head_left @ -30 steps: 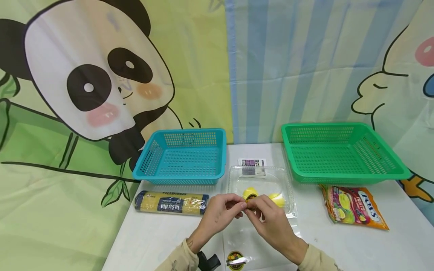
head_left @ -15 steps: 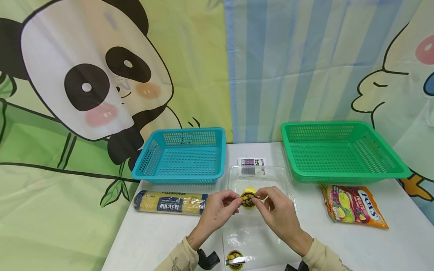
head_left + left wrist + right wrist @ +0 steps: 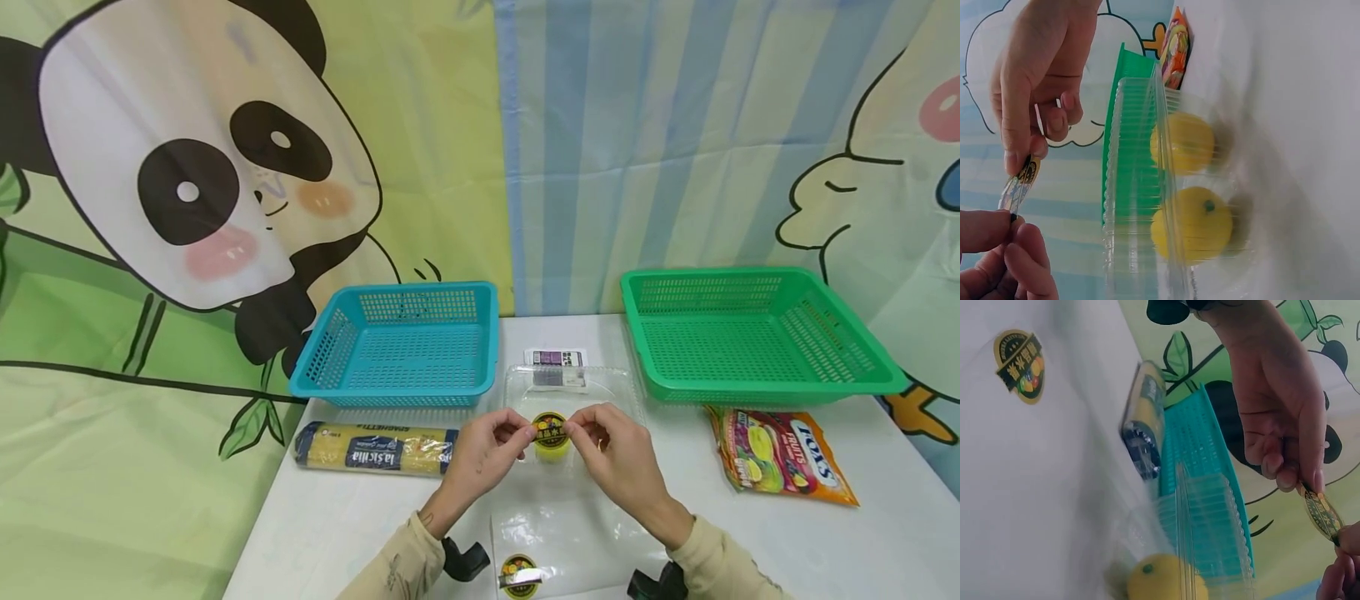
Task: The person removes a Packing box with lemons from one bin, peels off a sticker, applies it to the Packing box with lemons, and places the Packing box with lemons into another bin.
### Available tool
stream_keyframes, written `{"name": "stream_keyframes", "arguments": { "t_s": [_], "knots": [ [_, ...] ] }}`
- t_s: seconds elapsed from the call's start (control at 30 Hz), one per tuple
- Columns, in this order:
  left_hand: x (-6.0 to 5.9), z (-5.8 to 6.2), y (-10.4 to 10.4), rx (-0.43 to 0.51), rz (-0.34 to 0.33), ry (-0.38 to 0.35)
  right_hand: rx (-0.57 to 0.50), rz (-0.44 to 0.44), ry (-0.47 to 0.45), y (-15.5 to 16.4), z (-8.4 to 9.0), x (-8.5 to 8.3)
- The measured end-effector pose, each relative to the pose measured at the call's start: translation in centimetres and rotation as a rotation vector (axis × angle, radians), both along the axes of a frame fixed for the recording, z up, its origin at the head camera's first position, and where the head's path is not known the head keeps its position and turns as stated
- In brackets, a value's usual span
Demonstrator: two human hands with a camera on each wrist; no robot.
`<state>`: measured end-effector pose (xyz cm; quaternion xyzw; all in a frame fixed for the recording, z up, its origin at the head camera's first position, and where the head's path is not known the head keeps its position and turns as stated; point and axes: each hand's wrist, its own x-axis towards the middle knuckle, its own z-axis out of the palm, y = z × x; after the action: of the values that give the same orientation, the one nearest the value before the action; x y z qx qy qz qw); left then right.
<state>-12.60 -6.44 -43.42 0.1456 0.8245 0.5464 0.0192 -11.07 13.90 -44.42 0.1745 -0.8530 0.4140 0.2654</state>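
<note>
A round black-and-gold sticker (image 3: 551, 429) printed with fruit and characters is stretched between both hands. My left hand (image 3: 483, 454) pinches its left edge between thumb and forefinger, and my right hand (image 3: 618, 460) pinches the opposite edge. In the left wrist view the sticker (image 3: 1021, 181) is seen nearly edge-on, away from the clear plastic clamshell box (image 3: 1138, 112). Inside the box lie two round yellow fruits, a nearer one (image 3: 1194, 225) with a green stem spot and a farther one (image 3: 1184, 144). From the head, the sticker overlaps the box.
Another such sticker (image 3: 517, 575) lies near the table's front. A spaghetti pack (image 3: 375, 450) lies left, below a blue basket (image 3: 397, 392). At right, a green basket (image 3: 772, 390) stands behind a Fox's candy bag (image 3: 787, 458). A printed label (image 3: 555, 358) lies behind the box.
The hands have drawn apart, pulling the sticker out flat between them. Its printed face has turned fully towards the head camera.
</note>
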Motion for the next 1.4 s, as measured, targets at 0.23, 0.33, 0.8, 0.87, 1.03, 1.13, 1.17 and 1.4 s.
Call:
{"name": "stream_keyframes", "arguments": {
  "t_s": [0.23, 0.33, 0.8, 0.87, 1.03, 1.13, 1.17, 1.4],
  "knots": [
    [-2.7, 0.5, 0.8, -0.107, -0.009, 0.08, 0.034, -0.034, -0.167, 0.7, 0.8, -2.0],
    [-3.7, 0.6, 1.2, -0.154, -0.007, 0.078, 0.072, -0.06, -0.253, 1.0, 1.1, -2.9],
    [-5.8, 0.1, 3.5, -0.456, 0.018, 0.119, 0.218, -0.133, -0.372, 2.0, 0.3, -5.0],
    [-6.0, 0.0, 3.7, -0.487, 0.028, 0.137, 0.238, -0.143, -0.366, 2.0, 0.2, -5.2],
    [-6.3, -0.3, 4.1, -0.532, 0.056, 0.154, 0.287, -0.163, -0.366, 2.1, -0.3, -5.8],
    [-6.5, -0.7, 4.4, -0.582, 0.068, 0.156, 0.316, -0.174, -0.36, 2.1, -0.6, -6.0],
    [-6.5, -0.9, 4.5, -0.6, 0.068, 0.155, 0.322, -0.177, -0.358, 2.2, -0.6, -6.1],
    [-6.4, -1.4, 5.2, -0.678, 0.067, 0.188, 0.379, -0.203, -0.348, 2.3, -1.2, -5.9]
  ]
}}
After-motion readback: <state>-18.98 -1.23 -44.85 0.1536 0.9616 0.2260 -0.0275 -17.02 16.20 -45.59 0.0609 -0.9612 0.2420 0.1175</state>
